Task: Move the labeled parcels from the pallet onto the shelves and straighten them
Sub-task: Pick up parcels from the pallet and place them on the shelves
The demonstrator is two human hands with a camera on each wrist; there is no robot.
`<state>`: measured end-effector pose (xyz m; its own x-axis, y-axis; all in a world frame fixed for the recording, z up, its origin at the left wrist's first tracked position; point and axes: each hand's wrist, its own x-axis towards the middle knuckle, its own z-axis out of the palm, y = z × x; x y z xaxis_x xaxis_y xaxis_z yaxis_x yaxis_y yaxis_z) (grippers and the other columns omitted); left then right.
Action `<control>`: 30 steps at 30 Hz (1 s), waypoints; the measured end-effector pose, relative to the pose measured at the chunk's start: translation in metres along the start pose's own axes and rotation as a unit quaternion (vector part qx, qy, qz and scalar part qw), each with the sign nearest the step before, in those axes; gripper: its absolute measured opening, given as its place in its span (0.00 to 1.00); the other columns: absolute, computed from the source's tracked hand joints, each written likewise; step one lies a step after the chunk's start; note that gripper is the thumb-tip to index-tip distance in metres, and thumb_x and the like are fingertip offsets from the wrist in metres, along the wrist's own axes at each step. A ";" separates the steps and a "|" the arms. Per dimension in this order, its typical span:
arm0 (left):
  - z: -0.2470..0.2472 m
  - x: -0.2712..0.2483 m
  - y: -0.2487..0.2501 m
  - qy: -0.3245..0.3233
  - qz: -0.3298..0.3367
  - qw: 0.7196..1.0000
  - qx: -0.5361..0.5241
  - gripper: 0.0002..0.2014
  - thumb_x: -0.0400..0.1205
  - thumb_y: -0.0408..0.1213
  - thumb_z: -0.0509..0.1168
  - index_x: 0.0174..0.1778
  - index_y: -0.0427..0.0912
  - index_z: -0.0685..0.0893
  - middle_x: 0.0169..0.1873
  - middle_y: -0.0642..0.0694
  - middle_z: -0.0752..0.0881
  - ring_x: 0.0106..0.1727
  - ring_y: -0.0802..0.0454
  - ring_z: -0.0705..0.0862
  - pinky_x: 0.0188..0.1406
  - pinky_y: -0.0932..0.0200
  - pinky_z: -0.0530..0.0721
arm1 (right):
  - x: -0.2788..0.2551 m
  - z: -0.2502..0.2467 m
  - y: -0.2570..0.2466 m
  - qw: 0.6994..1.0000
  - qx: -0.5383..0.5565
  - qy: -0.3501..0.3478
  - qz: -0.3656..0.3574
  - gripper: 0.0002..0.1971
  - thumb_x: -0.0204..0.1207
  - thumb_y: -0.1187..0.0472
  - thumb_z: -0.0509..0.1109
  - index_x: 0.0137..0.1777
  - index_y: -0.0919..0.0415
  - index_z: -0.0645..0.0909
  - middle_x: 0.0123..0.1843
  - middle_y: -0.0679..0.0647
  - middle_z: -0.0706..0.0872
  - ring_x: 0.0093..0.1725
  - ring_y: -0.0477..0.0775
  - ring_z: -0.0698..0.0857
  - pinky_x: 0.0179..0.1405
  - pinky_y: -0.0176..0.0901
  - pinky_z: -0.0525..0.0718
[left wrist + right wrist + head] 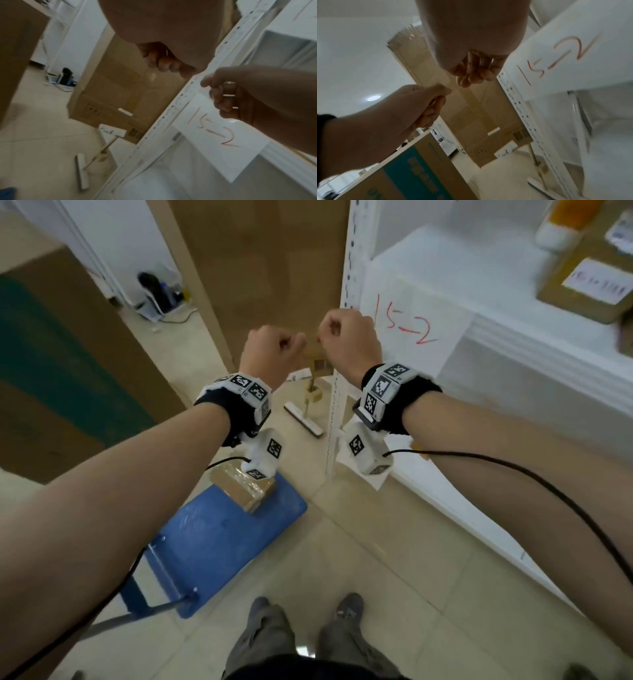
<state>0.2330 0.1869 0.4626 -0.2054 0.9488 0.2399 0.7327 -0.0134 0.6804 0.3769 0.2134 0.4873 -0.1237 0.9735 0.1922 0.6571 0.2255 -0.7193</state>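
Observation:
Both my hands are raised side by side in front of the white shelf's (pixel 513 344) corner post. My left hand (pixel 274 347) and my right hand (pixel 346 333) are curled into fists and hold nothing. The wrist views show the same: the left hand's fingers (pixel 168 65) and the right hand's fingers (pixel 476 73) are folded into the palm. One brown taped parcel (pixel 245 487) lies on the blue pallet (pixel 222 542) on the floor below my left wrist. A labeled brown parcel (pixel 589 285) and a yellow-and-white packet (pixel 561 224) sit on the shelf at upper right.
A paper sign marked 15-2 (pixel 411 320) hangs on the shelf's end. A tall cardboard box (pixel 267 268) stands behind my hands, and another with a teal band (pixel 68 354) on the left. A floor mop (pixel 305 419) lies by the post. Cables trail from both wrists.

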 end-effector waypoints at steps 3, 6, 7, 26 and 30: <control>0.006 -0.017 -0.050 -0.026 -0.041 0.998 0.033 0.23 0.83 0.43 0.60 0.28 0.30 0.82 0.19 0.47 0.77 0.23 0.48 0.74 0.30 0.58 0.74 | -0.010 0.043 0.022 0.998 0.020 -0.042 0.047 0.13 0.79 0.58 0.63 0.37 0.58 0.87 0.33 0.51 0.90 0.36 0.53 0.89 0.42 0.57 0.91; 0.016 -0.027 -0.106 -0.039 -0.066 0.997 0.033 0.23 0.83 0.44 0.59 0.31 0.28 0.82 0.26 0.32 0.84 0.27 0.40 0.78 0.36 0.52 0.79 | -0.017 0.085 0.046 0.992 0.053 -0.067 0.097 0.13 0.81 0.59 0.64 0.38 0.58 0.86 0.36 0.51 0.91 0.35 0.52 0.91 0.44 0.57 0.92; 0.020 -0.033 -0.122 -0.042 -0.073 0.996 0.034 0.23 0.82 0.45 0.59 0.31 0.27 0.81 0.28 0.29 0.83 0.27 0.40 0.75 0.32 0.53 0.76 | -0.022 0.099 0.055 0.988 0.070 -0.072 0.118 0.13 0.81 0.61 0.64 0.38 0.58 0.86 0.38 0.51 0.91 0.34 0.50 0.90 0.43 0.53 0.92; 0.117 -0.135 -0.474 -0.138 -0.363 0.921 0.016 0.18 0.80 0.39 0.60 0.33 0.29 0.85 0.16 0.52 0.72 0.18 0.54 0.67 0.23 0.59 0.66 | -0.127 0.437 0.201 0.807 0.194 -0.177 0.529 0.09 0.81 0.65 0.65 0.38 0.58 0.79 0.28 0.55 0.82 0.20 0.48 0.77 0.19 0.30 0.71; 0.149 -0.157 -0.537 -0.164 -0.415 0.895 -0.020 0.17 0.82 0.41 0.60 0.29 0.39 0.84 0.20 0.51 0.78 0.18 0.59 0.72 0.20 0.63 0.72 | -0.135 0.497 0.234 0.788 0.172 -0.227 0.545 0.11 0.84 0.66 0.62 0.38 0.61 0.76 0.31 0.56 0.81 0.20 0.49 0.78 0.22 0.36 0.74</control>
<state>-0.0314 0.0922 -0.0438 -0.4619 0.6790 -0.5706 0.3905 0.7334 0.5564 0.1777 0.1535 -0.0382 0.0695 0.4911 -0.8683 0.3257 -0.8339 -0.4456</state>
